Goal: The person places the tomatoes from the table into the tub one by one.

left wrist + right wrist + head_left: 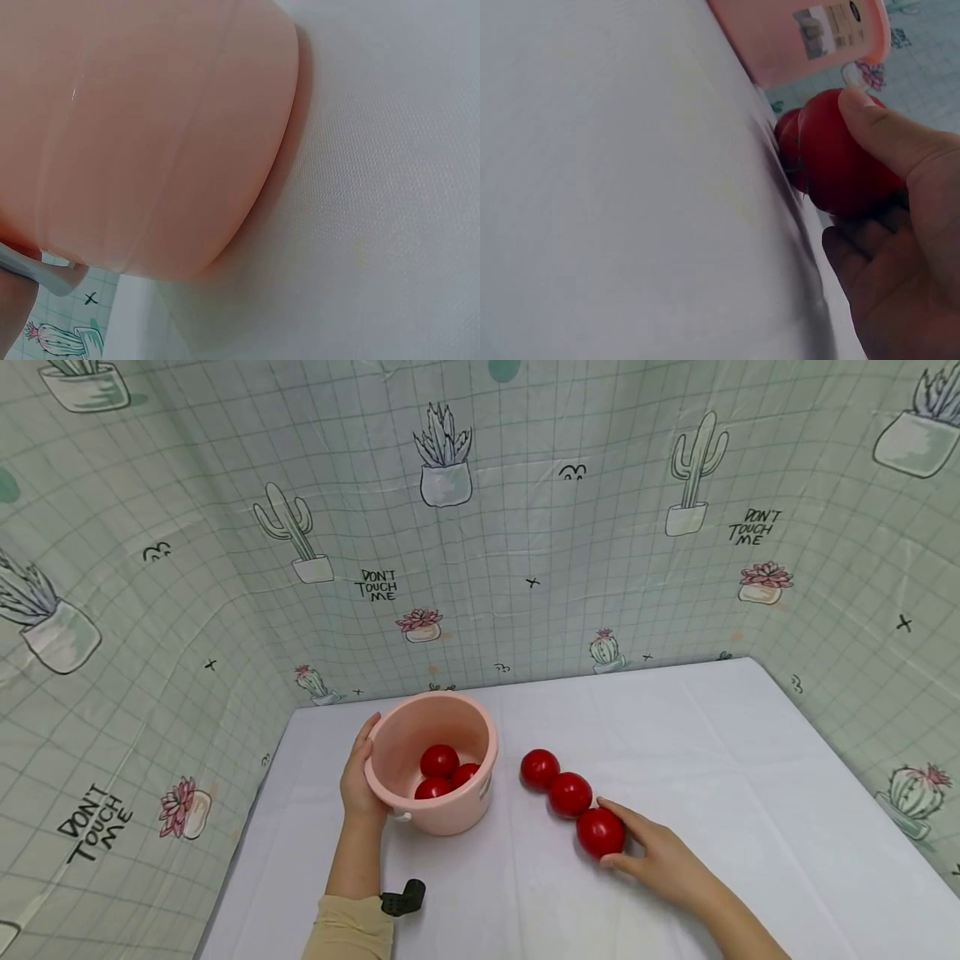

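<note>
A pink bucket point(462, 811) stands on the left of the table, its mouth facing me. My left hand point(362, 781) grips its left side, fingers along the outer wall by the rim. Three red tomatoes point(439, 762) show inside. To the right of the bucket, my right hand point(658, 858) holds a tomato point(600, 832) between thumb and fingers; in the right wrist view the thumb lies over this tomato point(840, 161). Two more tomatoes, a middle one point(570, 795) and a far one point(540, 769), continue the slanting row. Whether the held tomato touches the table is unclear.
A white cloth covers the table point(697, 743). Behind and at both sides hangs a pale green curtain point(495, 543) printed with cacti. A black device point(403, 898) sits at my left wrist, by the beige sleeve point(351, 928). The bucket bears a label point(829, 28).
</note>
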